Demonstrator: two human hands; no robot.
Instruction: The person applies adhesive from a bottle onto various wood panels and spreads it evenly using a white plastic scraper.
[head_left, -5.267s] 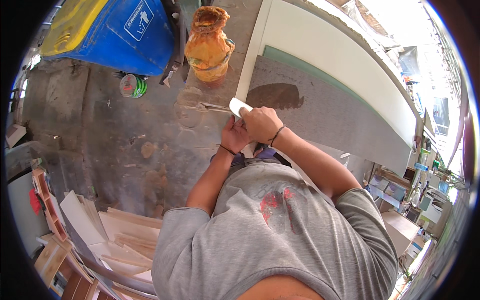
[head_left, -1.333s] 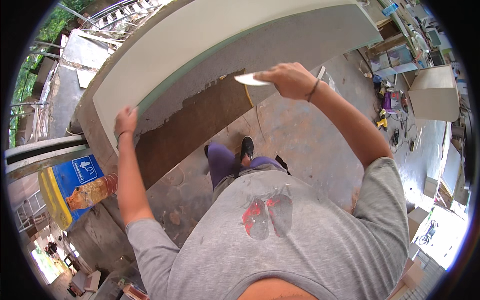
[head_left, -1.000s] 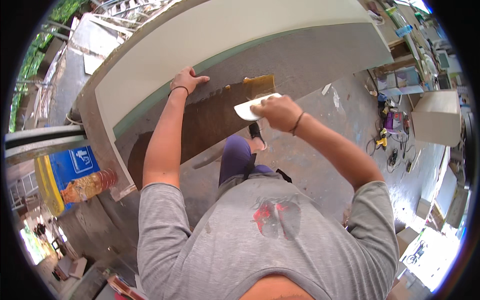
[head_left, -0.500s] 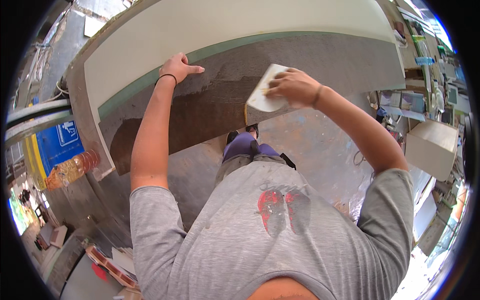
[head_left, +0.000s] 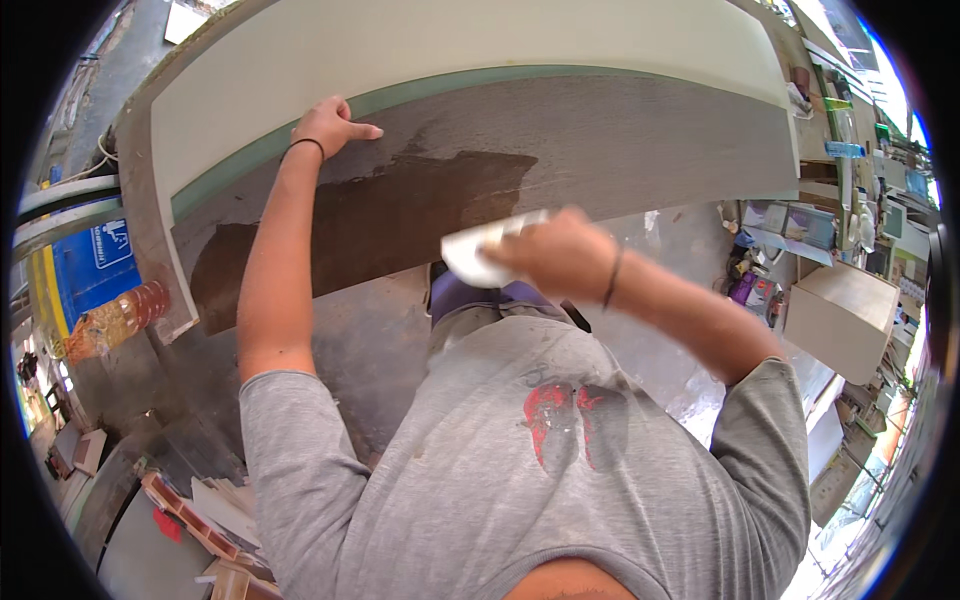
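Note:
My right hand, blurred by motion, grips a flat white spreader near the close edge of a dark grey-brown sheet. A darker, wet-looking brown patch with a ragged far edge covers the left and middle of that sheet. At its far left edge, my left hand rests with fingers curled and the thumb pointing right along the surface. No object shows in the left hand; the undersides of its fingers are hidden.
Beyond the sheet lie a pale green strip and a large cream board. Left are a blue bin and a plastic bottle with amber contents. A box and cluttered shelves stand right.
My right hand has swept the spreader toward me and slightly left, to the sheet's close edge. The wet-looking patch beneath is now more exposed. My left hand keeps its place on the sheet.

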